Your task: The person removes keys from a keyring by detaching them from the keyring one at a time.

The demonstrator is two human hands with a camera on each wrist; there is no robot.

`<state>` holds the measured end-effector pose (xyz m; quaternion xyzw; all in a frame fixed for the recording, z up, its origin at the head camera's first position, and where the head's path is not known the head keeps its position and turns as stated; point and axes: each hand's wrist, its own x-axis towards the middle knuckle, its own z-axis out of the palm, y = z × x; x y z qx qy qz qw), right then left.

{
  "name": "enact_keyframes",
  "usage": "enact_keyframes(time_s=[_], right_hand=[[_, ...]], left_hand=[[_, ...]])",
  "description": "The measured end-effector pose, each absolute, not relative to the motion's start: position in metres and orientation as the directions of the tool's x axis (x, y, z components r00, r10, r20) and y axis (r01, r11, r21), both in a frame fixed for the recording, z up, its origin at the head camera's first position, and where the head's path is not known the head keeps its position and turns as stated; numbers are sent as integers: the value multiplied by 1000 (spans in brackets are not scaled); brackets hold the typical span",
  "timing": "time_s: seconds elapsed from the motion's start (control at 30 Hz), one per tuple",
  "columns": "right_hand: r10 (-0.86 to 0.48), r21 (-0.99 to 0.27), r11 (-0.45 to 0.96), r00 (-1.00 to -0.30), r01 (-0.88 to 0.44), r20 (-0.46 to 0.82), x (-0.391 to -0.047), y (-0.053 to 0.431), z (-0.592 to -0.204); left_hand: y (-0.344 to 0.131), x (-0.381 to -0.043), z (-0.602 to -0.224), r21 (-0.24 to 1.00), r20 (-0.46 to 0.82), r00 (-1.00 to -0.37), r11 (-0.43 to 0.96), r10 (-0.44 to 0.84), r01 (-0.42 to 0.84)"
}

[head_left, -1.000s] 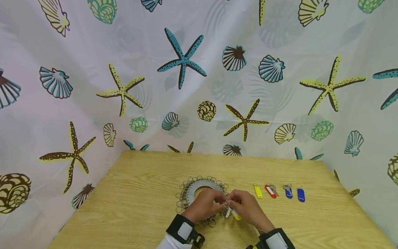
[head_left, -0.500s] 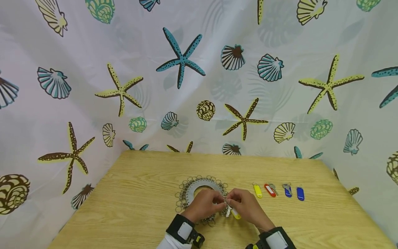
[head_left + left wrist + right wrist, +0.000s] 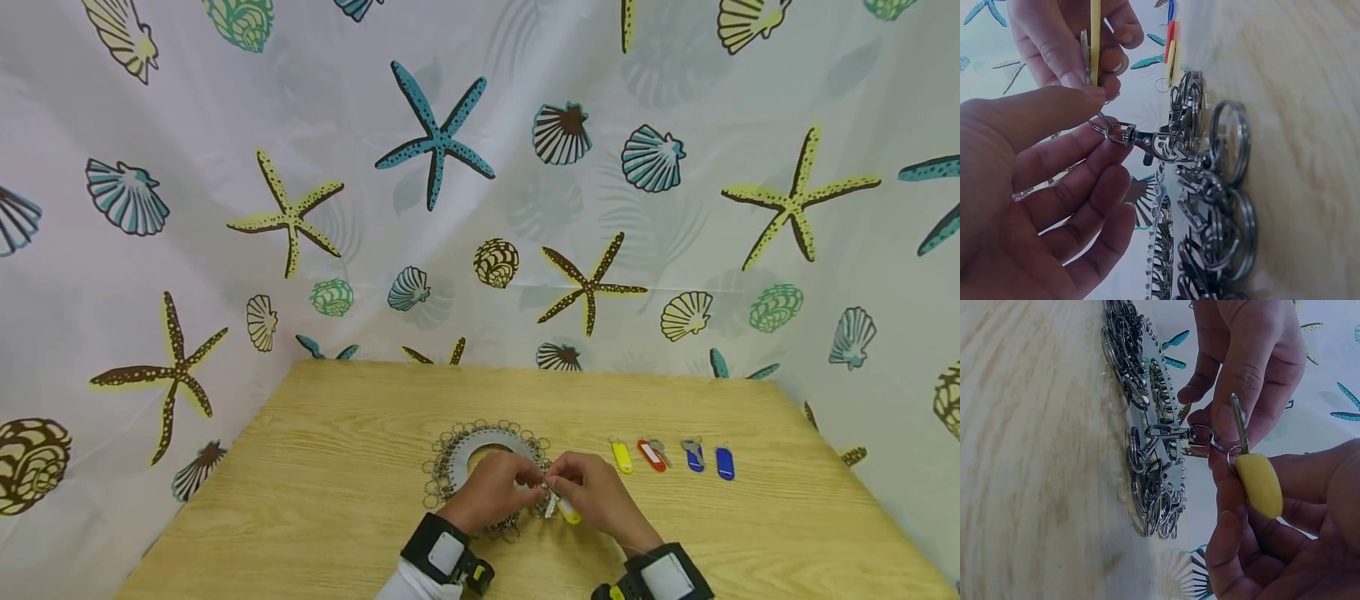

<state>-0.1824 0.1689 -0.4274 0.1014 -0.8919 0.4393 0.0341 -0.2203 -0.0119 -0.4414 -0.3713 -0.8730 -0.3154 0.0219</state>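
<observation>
In the head view my left hand (image 3: 491,492) and right hand (image 3: 596,496) meet at the right side of a flat grey ring-shaped plate (image 3: 491,437) fringed with metal clasps and key rings. My left thumb and forefinger pinch a split ring at the end of a swivel clasp (image 3: 1142,139), which is drawn out from the plate. My right fingertips hold a yellow key tag (image 3: 1261,484) by its small wire ring (image 3: 1232,457), close against that split ring. A silver key (image 3: 1239,422) hangs with the tag. Fingers partly hide where the two rings meet.
To the right on the wooden table (image 3: 337,467) lie another yellow key tag (image 3: 622,457), a red tag (image 3: 651,456) with a key, a blue tag (image 3: 696,457) with a key, and a plain blue tag (image 3: 724,463). A patterned curtain (image 3: 345,83) surrounds the table.
Both hands stay at almost the same spot with their fingertips together. The yellow tag and key hang much as before, and the head view shifts only slightly.
</observation>
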Motion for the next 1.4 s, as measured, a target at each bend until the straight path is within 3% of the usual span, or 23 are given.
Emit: enact_keyframes(time_s=[0.5,0.73,0.93,1.27,1.4], right_hand=[[-114,-758,622,-981,-196,160,-193,191,-430],[-16,-689,717,-991,-105,134,-219,214,-427],[-39,-605,791,-994,-93,102,-233,223,-425],[-50,-526,844,-993,-101,110,-236,228,-426],[-57,-494,863,-992,-106,113,-232,225,-423]], left_hand=[[-11,-221,-441,570,229,-702,492,674,658],[-9,-221,-441,544,237,-640,445,731,711],[-9,-222,-445,536,255,-599,404,759,741],[-7,-221,-446,496,238,-608,443,758,747],[-9,-220,-443,534,210,-629,451,749,715]])
